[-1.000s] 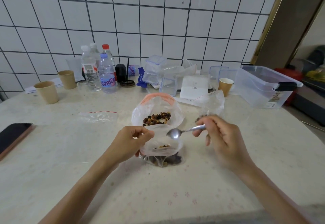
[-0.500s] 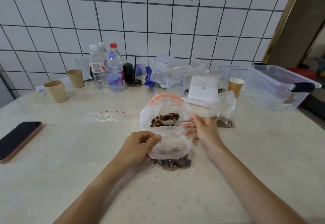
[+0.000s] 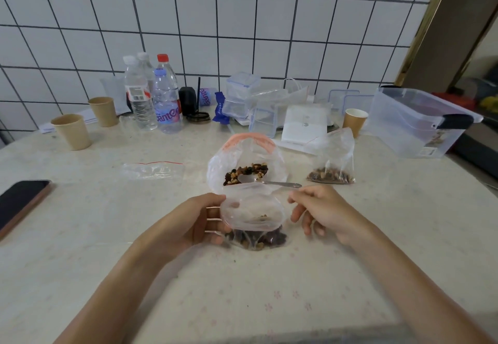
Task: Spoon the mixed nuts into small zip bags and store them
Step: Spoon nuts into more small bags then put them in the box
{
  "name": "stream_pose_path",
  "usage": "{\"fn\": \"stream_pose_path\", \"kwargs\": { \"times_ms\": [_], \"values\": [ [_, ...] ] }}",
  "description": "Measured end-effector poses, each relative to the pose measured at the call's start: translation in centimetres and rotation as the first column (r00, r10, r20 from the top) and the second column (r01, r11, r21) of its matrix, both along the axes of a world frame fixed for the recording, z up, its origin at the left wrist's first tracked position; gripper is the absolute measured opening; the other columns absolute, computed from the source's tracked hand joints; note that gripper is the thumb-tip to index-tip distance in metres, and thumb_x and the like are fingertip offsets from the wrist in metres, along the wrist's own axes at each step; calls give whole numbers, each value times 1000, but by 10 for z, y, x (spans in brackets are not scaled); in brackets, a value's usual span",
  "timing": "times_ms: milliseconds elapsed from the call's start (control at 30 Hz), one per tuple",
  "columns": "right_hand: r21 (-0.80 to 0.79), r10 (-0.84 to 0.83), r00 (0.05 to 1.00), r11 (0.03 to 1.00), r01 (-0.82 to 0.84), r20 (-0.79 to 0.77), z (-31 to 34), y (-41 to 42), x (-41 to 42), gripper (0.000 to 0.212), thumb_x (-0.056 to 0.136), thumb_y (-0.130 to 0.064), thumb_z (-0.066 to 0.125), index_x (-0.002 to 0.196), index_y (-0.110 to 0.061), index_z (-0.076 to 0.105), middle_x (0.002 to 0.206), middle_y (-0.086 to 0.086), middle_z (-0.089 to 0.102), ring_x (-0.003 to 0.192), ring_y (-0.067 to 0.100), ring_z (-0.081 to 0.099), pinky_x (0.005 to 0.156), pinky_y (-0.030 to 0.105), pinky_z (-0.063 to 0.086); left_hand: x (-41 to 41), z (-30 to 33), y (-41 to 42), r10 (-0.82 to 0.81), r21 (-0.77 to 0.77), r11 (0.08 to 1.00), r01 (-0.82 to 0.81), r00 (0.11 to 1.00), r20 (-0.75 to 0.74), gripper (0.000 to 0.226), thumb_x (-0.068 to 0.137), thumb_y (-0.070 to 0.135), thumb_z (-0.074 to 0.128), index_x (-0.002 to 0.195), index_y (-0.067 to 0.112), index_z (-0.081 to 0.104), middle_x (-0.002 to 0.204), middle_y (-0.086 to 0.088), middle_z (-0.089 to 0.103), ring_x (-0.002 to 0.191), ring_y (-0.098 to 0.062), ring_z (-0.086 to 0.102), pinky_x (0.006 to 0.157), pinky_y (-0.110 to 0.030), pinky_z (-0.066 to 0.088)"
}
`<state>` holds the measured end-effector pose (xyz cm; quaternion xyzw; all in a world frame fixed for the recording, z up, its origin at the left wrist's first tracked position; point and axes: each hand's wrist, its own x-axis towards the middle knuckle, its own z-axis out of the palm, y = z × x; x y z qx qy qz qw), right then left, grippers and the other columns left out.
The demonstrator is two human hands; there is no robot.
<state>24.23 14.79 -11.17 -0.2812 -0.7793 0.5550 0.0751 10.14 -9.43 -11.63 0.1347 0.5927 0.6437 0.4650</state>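
A large clear bag with an orange zip (image 3: 250, 141) stands open at the table's middle, with mixed nuts (image 3: 246, 172) inside. A metal spoon (image 3: 280, 184) lies with its bowl in those nuts and its handle pointing right over the rim. In front of it stands a small zip bag (image 3: 253, 217), its mouth open and nuts in its bottom. My left hand (image 3: 194, 222) grips that small bag by its left side, thumb at the rim. My right hand (image 3: 328, 214) hovers just below the spoon handle, fingers loosely bent, holding nothing.
A small bag with nuts (image 3: 332, 173) stands to the right, an empty zip bag (image 3: 152, 171) lies to the left. A clear storage box (image 3: 415, 122) is at the far right. Paper cups (image 3: 71, 132), water bottles (image 3: 165, 103) and small containers line the back; a phone (image 3: 18, 203) lies at left.
My right hand carried the spoon from over the small bag into the large bag's nuts, then let go of it and drew back. My left hand kept hold of the small bag.
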Motion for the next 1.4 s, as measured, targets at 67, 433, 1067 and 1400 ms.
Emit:
{"fn": "stream_pose_path", "kwargs": {
  "times_ms": [67,433,1067,1400],
  "values": [
    [-115,107,990,989,-96,95,3,-5,6,40,103,-42,58,108,-4,68,80,12,77,50,22,62,35,22,31,-3,0,-3,-44,21,999,43,998,36,41,81,30,76,115,7,79,92,-9,68,73,-19,67,56,-30,57],
    [-144,101,984,982,-122,-147,19,-29,15,12,87,-5,75,88,-10,64,70,13,69,43,20,57,35,21,34,5,13,-1,129,-2,990,-138,926,-355,10,88,13,79,95,6,78,81,-12,70,60,-13,64,51,-23,53],
    [-128,86,994,987,-94,-63,15,-34,22,37,96,-37,72,100,0,68,74,10,71,64,21,70,45,31,51,23,24,3,27,-173,972,-158,809,-588,42,93,45,72,90,3,74,82,-6,76,75,-18,77,68,-42,66],
    [-565,78,950,789,-243,-301,8,-20,32,35,86,-18,73,115,2,75,105,18,73,85,22,71,62,32,58,20,28,2,-119,79,989,127,987,-105,47,71,48,93,103,16,78,107,-5,71,91,-16,68,70,-27,59]
  ]
}}
